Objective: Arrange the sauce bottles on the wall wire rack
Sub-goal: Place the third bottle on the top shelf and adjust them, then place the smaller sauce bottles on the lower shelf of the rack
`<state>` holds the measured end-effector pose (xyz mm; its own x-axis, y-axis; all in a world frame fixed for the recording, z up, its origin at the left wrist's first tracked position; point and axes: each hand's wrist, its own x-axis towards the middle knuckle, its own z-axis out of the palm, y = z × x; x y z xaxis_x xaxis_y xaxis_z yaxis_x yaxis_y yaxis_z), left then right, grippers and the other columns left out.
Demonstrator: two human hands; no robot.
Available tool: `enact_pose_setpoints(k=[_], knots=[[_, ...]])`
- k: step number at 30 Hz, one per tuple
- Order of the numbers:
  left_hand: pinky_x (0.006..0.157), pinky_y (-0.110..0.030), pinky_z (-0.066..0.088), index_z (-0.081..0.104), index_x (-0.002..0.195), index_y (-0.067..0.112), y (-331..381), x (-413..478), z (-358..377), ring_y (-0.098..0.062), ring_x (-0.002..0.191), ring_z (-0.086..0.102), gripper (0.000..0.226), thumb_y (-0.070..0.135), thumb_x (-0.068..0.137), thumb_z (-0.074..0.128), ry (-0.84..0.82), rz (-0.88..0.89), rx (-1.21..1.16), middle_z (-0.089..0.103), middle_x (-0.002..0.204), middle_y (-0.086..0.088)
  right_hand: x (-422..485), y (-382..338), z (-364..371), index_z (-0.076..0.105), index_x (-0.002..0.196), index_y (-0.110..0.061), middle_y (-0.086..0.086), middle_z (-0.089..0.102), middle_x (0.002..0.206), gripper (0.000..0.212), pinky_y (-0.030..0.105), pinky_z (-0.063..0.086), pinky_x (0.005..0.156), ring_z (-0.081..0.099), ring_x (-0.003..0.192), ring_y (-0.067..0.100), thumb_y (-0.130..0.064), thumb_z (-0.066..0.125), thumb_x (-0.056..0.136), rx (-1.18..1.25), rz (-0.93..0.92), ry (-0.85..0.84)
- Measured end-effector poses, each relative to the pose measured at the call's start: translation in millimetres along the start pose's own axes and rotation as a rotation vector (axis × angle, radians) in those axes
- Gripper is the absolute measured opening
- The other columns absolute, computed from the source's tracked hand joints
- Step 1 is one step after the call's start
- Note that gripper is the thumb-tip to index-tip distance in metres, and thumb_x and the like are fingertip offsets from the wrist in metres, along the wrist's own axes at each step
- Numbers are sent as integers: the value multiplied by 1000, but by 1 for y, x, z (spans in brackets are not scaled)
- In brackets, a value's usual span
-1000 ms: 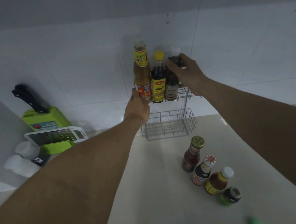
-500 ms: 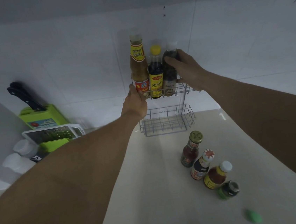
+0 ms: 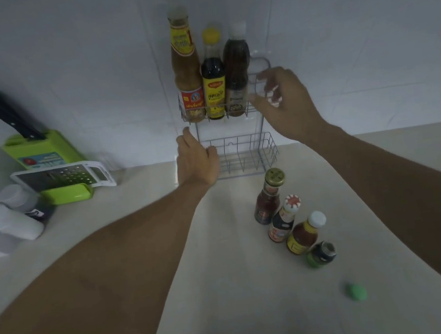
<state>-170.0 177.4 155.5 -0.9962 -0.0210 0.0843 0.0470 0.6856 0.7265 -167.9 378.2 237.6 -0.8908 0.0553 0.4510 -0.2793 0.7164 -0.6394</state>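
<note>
Bottles, 3 (image 3: 212,75), fill the wire rack's (image 3: 257,97) top shelf; 4 (image 3: 289,214) wait on the counter (image 3: 226,288). Left hand (image 3: 197,161) and right hand (image 3: 286,102) hover empty, fingers spread.

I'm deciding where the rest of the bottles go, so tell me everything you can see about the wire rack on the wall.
The rack is thin light-coloured wire, apparently metal, fixed upright on the white tiled wall, with two basket shelves. The top shelf holds three tall bottles side by side at its left, with room at its right. The bottom shelf is empty and sits just above the counter. The left hand overlaps its left end; the right hand, open, is in front of the top shelf's right end.
</note>
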Motion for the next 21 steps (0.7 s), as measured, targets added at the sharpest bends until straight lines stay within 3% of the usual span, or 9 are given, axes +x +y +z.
enact_pose_setpoints(k=[2, 5, 8, 11, 14, 18, 21], knots=[[111, -47, 41, 11, 159, 11, -12, -13, 17, -33, 133, 46, 70, 21, 100, 48, -199, 41, -59, 32, 151, -12, -24, 8, -5, 63, 113, -25, -2, 61, 99, 42, 26, 43, 72, 52, 75, 0, -58, 63, 87, -145, 39, -227], [110, -42, 41, 15, 161, 23, -23, -36, 43, -30, 132, 49, 70, 23, 101, 51, -506, 78, -107, 40, 149, -3, -52, 15, -5, 64, 115, -31, -6, 61, 102, 59, 32, 47, 81, 57, 90, 12, -76, 58, 78, -345, 93, -586], [112, -33, 36, 18, 161, 35, -27, -53, 67, -24, 140, 43, 68, 30, 102, 52, -723, 113, -66, 36, 161, 1, -70, 23, 3, 68, 108, -29, -7, 63, 102, 51, 31, 48, 78, 58, 94, 15, -69, 67, 76, -378, 111, -776], [113, -35, 35, 26, 158, 37, -28, -63, 80, -24, 142, 43, 57, 34, 105, 46, -769, 161, -52, 41, 160, -1, -78, 31, 10, 71, 103, -24, -5, 62, 101, 30, 21, 39, 66, 57, 93, 16, -45, 71, 81, -396, 72, -726], [110, -32, 35, 31, 157, 30, -30, -67, 86, -23, 140, 44, 54, 32, 105, 45, -736, 154, -76, 44, 158, -2, -80, 37, 14, 73, 101, -20, -6, 58, 91, 23, 13, 32, 60, 54, 86, 13, -33, 70, 82, -381, 40, -669], [103, -31, 38, 42, 147, 22, -22, -70, 83, -20, 127, 50, 50, 28, 100, 59, -686, 128, -145, 51, 141, -1, -78, 33, 17, 74, 92, -18, -13, 55, 80, 17, 22, 39, 66, 53, 82, 11, -31, 72, 81, -323, 23, -602], [95, -32, 46, 55, 120, 19, -10, -71, 80, -19, 109, 57, 35, 27, 90, 72, -518, 55, -271, 57, 122, -6, -67, 18, 18, 72, 82, -21, -14, 59, 77, 13, 26, 43, 71, 57, 80, 10, -33, 70, 81, -250, 1, -530]])
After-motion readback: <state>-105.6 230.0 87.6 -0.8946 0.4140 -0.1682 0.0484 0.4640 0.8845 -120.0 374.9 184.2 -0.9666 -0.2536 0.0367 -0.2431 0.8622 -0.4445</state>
